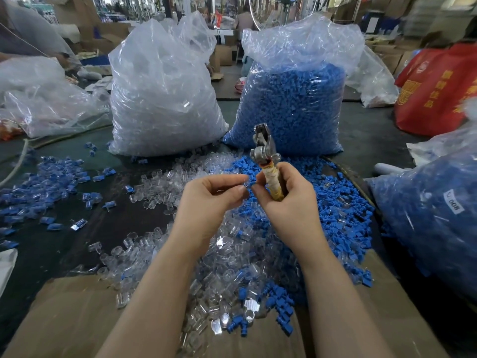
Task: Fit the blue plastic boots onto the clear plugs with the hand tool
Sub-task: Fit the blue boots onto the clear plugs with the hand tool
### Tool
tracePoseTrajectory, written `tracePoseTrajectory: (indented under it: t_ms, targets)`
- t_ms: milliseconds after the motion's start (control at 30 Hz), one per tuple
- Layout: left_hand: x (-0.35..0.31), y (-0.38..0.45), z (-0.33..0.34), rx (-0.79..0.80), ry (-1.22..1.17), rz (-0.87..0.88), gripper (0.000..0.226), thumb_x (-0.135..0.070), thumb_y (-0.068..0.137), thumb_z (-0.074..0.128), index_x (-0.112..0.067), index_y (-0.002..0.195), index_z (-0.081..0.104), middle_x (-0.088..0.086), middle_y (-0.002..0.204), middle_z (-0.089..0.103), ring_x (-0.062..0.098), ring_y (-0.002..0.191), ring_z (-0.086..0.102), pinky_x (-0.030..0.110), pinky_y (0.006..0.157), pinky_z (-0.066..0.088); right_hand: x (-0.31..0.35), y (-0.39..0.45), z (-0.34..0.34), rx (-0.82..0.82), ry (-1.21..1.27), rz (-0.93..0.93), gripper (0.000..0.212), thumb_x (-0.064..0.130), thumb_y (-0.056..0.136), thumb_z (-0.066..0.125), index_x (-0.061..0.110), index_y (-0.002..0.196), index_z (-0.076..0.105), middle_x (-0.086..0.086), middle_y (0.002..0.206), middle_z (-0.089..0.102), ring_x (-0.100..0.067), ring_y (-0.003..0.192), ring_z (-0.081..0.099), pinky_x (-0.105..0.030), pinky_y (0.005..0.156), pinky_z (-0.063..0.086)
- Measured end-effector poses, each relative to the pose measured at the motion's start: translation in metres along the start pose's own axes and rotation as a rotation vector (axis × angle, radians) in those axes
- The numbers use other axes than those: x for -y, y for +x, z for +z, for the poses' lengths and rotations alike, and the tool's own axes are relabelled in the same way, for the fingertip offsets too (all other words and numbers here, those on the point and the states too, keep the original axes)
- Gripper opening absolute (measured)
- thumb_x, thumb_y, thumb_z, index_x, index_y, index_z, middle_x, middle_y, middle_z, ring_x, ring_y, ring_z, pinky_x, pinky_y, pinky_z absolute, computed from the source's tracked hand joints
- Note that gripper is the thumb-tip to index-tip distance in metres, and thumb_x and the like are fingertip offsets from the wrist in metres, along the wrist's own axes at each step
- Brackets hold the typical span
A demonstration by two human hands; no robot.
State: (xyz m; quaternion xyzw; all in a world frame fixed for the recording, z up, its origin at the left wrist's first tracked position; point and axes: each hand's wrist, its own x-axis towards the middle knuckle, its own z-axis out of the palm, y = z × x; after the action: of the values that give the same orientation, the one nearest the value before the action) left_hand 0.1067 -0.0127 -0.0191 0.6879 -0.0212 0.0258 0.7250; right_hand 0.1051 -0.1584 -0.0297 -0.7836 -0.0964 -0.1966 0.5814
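Note:
My right hand (289,200) grips the hand tool (265,161) by its tape-wrapped handle, metal jaws pointing up and away. My left hand (209,200) meets it at the fingertips, and together they pinch a small blue boot (249,182) with a clear plug, mostly hidden by the fingers. Below my hands lies a heap of loose clear plugs (219,267). A heap of loose blue boots (333,210) lies to the right. Fitted blue-and-clear pieces (46,187) are spread on the left of the table.
Two tall plastic bags stand behind the heaps: one of clear plugs (162,99), one of blue boots (294,104). Another bag of blue parts (433,218) lies at the right. Cardboard (72,319) covers the near table edge. A red bag (438,89) sits far right.

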Motion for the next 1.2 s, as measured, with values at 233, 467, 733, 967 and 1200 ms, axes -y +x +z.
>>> tracePoseTrajectory:
  t_ms: [233,467,733,967,1200]
  targets:
    - [-0.0007,-0.0003,-0.0019,0.012,0.035,0.002,0.024,0.000,0.081,0.074,-0.015,0.099,0.076,0.000,0.087,0.077,0.008,0.083,0.073,0.018,0.074,0.056,-0.0007,-0.0006,0.0013,0.007,-0.030,-0.023,0.020,0.011,0.087,0.071,0.025,0.083,0.057,0.006,0.078,0.062,-0.010,0.063,0.055,-0.023,0.058,0.047]
    - [0.0008,0.0009,-0.0027,0.015,0.067,-0.004,0.021,-0.001,0.082,0.074,-0.019,0.093,0.076,-0.003,0.082,0.077,0.008,0.081,0.073,0.019,0.074,0.057,-0.0029,-0.0010,0.0016,0.018,-0.089,-0.073,0.033,0.011,0.087,0.071,0.035,0.078,0.052,0.021,0.070,0.059,-0.001,0.060,0.053,-0.011,0.056,0.040]
    - [0.0000,0.0004,-0.0043,0.034,0.061,-0.007,0.020,-0.001,0.081,0.075,-0.016,0.094,0.077,-0.001,0.085,0.077,0.010,0.083,0.073,0.020,0.076,0.057,-0.0051,-0.0001,-0.0003,0.051,-0.105,-0.081,0.030,0.011,0.087,0.070,0.034,0.081,0.054,0.024,0.070,0.060,-0.001,0.061,0.054,-0.012,0.055,0.040]
    - [0.0000,0.0007,-0.0022,-0.026,-0.009,-0.025,0.019,-0.002,0.082,0.074,-0.016,0.096,0.076,0.004,0.089,0.077,0.020,0.091,0.073,0.030,0.085,0.058,-0.0047,-0.0005,-0.0010,0.050,-0.017,-0.038,0.006,0.015,0.090,0.068,0.017,0.088,0.063,-0.002,0.075,0.064,-0.022,0.068,0.059,-0.033,0.061,0.051]
    - [-0.0005,0.0008,0.0005,-0.039,-0.045,0.011,0.018,-0.003,0.080,0.076,-0.017,0.091,0.076,0.006,0.088,0.077,0.024,0.092,0.073,0.033,0.085,0.059,-0.0058,0.0007,-0.0003,0.051,-0.027,-0.020,0.011,0.023,0.092,0.068,0.014,0.087,0.064,-0.003,0.070,0.062,-0.014,0.061,0.054,-0.030,0.057,0.048]
